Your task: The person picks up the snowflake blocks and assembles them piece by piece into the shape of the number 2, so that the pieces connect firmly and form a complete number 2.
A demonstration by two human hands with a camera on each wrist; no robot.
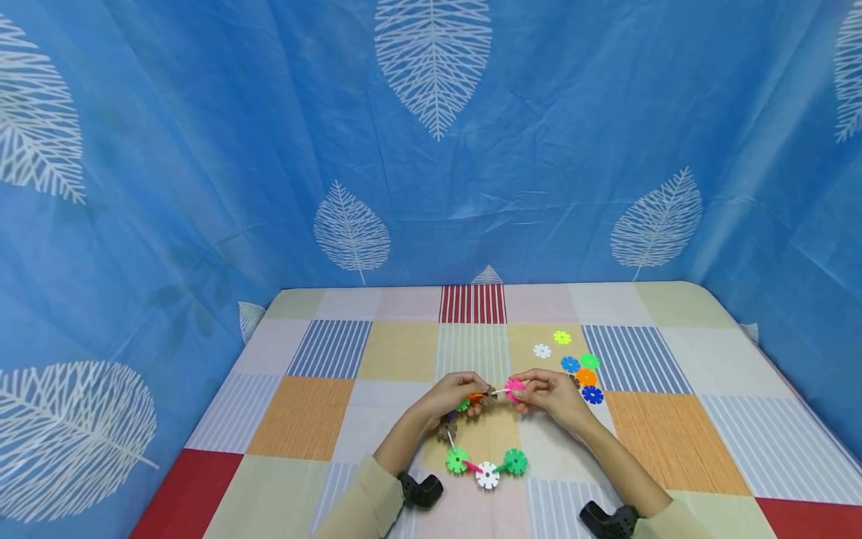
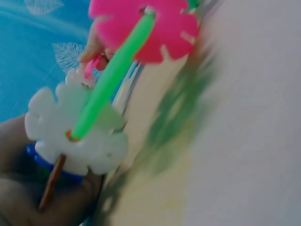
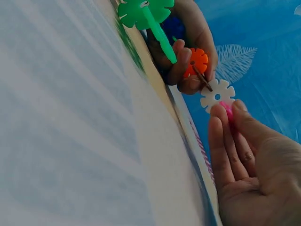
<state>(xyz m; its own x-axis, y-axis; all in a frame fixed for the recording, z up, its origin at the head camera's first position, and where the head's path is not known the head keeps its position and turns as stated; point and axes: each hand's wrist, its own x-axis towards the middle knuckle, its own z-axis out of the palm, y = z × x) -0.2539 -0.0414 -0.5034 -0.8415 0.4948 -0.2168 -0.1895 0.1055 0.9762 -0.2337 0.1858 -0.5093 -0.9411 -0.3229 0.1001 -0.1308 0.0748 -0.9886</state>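
A chain of slotted plastic flower discs curves between my two hands. My left hand [image 1: 456, 392] grips its upper left stretch, around an orange disc [image 3: 200, 62] and a blue disc [image 2: 70, 176]. My right hand [image 1: 554, 395] pinches a pink disc [image 1: 515, 389] between thumb and fingers. This disc meets a white disc [image 3: 217, 96], which joins a brown disc [image 3: 202, 77] by the left fingertips. Below the left hand the chain hangs down through a green disc [image 1: 457, 460] and another white disc [image 1: 488, 475] to a darker green disc [image 1: 515, 462].
Several loose discs lie beyond my right hand, among them a yellow disc [image 1: 562, 337], a white one, an orange disc [image 1: 586, 376] and a dark blue disc [image 1: 592, 394]. A patchwork cloth [image 1: 377, 352] covers the table; a blue leaf-print curtain [image 1: 539, 150] hangs behind it.
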